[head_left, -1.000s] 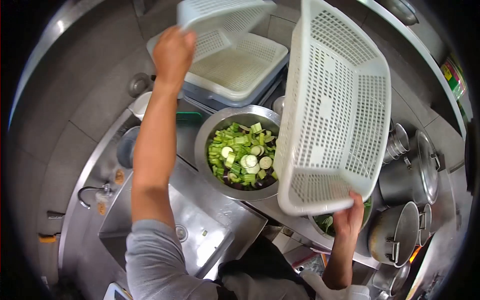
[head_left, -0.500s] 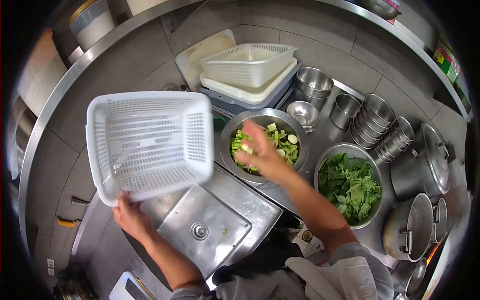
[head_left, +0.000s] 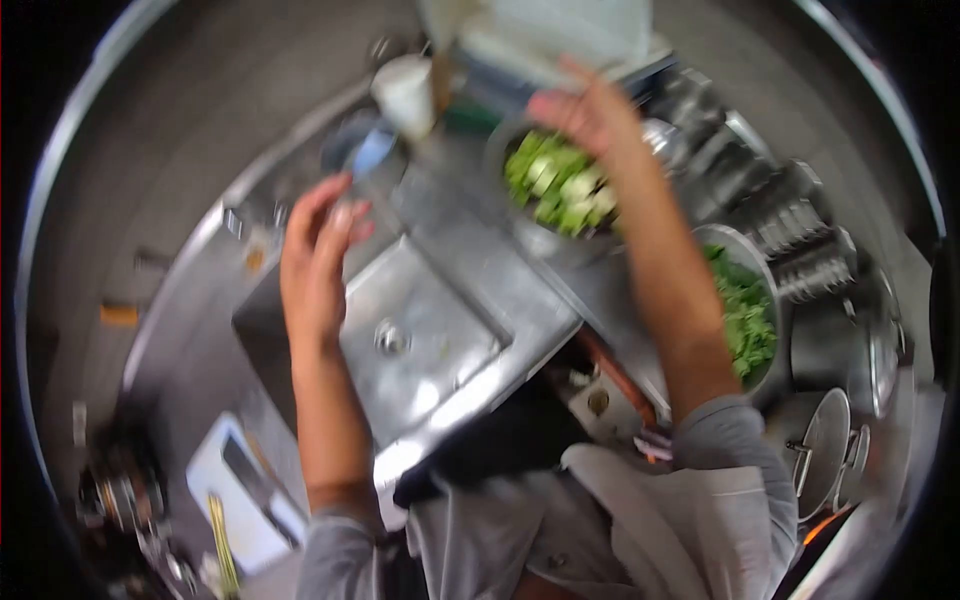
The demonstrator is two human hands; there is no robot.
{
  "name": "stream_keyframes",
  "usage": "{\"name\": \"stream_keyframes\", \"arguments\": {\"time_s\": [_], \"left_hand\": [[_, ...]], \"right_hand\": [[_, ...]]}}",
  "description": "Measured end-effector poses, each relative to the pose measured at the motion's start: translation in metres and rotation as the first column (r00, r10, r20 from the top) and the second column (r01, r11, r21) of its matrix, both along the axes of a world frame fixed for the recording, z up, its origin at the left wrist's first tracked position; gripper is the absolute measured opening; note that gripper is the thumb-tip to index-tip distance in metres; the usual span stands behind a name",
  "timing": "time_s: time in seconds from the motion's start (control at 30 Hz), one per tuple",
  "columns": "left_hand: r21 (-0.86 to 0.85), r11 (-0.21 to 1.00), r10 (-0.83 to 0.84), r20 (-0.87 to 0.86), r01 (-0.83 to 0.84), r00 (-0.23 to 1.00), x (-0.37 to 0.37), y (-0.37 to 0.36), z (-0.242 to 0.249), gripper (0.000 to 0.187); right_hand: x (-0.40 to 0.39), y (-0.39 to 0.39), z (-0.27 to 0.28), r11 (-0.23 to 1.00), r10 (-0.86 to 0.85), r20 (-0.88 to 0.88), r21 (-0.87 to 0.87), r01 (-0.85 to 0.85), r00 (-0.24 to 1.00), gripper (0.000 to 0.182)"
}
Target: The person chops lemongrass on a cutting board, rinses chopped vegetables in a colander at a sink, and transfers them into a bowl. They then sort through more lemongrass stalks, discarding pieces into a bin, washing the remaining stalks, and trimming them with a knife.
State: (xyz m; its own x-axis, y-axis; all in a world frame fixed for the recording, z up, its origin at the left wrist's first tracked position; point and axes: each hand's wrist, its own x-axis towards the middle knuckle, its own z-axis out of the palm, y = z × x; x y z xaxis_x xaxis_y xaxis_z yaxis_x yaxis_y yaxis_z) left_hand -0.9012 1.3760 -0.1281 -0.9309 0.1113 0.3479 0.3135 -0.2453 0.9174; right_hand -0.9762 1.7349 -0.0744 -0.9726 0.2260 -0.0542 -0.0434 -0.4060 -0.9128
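My left hand (head_left: 322,262) hovers over the left side of the sink (head_left: 420,335), empty, with its fingers curved and apart. Above the upper edge of a steel bowl (head_left: 497,160) is my right hand (head_left: 590,112), its fingers stretched out and smeared by motion, with nothing visible in them. The bowl holds chopped green vegetables (head_left: 560,190) with pale chunks. My right forearm partly hides a second steel bowl (head_left: 768,270) of leafy greens (head_left: 748,320). Beyond my right hand, a blurred white plastic container (head_left: 570,30) is cut off by the top of the view.
A white cutting board (head_left: 215,485) with a knife (head_left: 262,482) lies at lower left. Stacked steel cups (head_left: 780,225) and large pots (head_left: 830,440) stand on the right. A white cup (head_left: 405,95) and a bluish container (head_left: 355,150) are behind the sink.
The white basket has left my left hand, which now rises empty over the sink. My right hand has moved up and right. The camera view has shifted, blurring the scene.
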Motion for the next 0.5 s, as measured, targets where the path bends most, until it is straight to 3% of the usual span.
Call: {"name": "stream_keyframes", "arguments": {"time_s": [0.03,0.07,0.1,0.17,0.23,0.3,0.37,0.43,0.5], "left_hand": [[-0.014,0.999,0.045,0.068,-0.044,0.997,-0.002,-0.006,-0.013,0.036],[-0.051,0.996,0.072,0.100,-0.068,0.992,-0.006,-0.017,-0.031,0.036],[-0.100,0.989,0.122,0.171,-0.107,0.978,-0.008,-0.029,-0.048,0.034],[-0.194,0.969,0.208,0.309,-0.152,0.928,-0.015,-0.061,-0.103,0.026],[-0.335,0.933,0.280,0.447,-0.132,0.850,-0.018,-0.085,-0.162,0.025],[-0.489,0.872,0.317,0.576,0.007,0.753,-0.018,-0.116,-0.243,0.019],[-0.706,0.685,0.314,0.509,0.180,0.801,-0.021,-0.141,-0.358,0.024],[-0.866,0.372,0.307,0.455,0.334,0.836,-0.004,-0.112,-0.380,0.030],[-0.881,0.191,0.149,0.463,0.434,0.874,0.012,-0.081,-0.425,0.032]], "right_hand": [[0.000,0.004,-0.004,0.999,-0.026,-0.077,0.044,0.029,0.997,0.060],[-0.032,0.048,-0.026,0.986,0.081,0.040,-0.148,-0.074,0.996,0.057],[-0.005,0.023,-0.021,0.980,0.044,-0.008,-0.194,-0.045,0.999,0.057],[0.048,-0.007,-0.036,0.993,0.106,-0.140,0.059,-0.098,0.984,0.056],[0.095,-0.029,-0.059,0.989,0.073,-0.040,0.131,-0.067,0.996,0.062],[0.134,-0.041,-0.092,0.960,0.183,0.141,0.189,-0.208,0.973,0.052],[0.173,-0.057,-0.110,0.889,0.147,0.327,0.370,-0.270,0.934,0.048],[0.206,-0.071,-0.119,0.857,0.163,0.442,0.380,-0.348,0.882,0.046],[0.230,-0.076,-0.125,0.844,0.245,0.555,0.282,-0.457,0.795,0.045]]}}
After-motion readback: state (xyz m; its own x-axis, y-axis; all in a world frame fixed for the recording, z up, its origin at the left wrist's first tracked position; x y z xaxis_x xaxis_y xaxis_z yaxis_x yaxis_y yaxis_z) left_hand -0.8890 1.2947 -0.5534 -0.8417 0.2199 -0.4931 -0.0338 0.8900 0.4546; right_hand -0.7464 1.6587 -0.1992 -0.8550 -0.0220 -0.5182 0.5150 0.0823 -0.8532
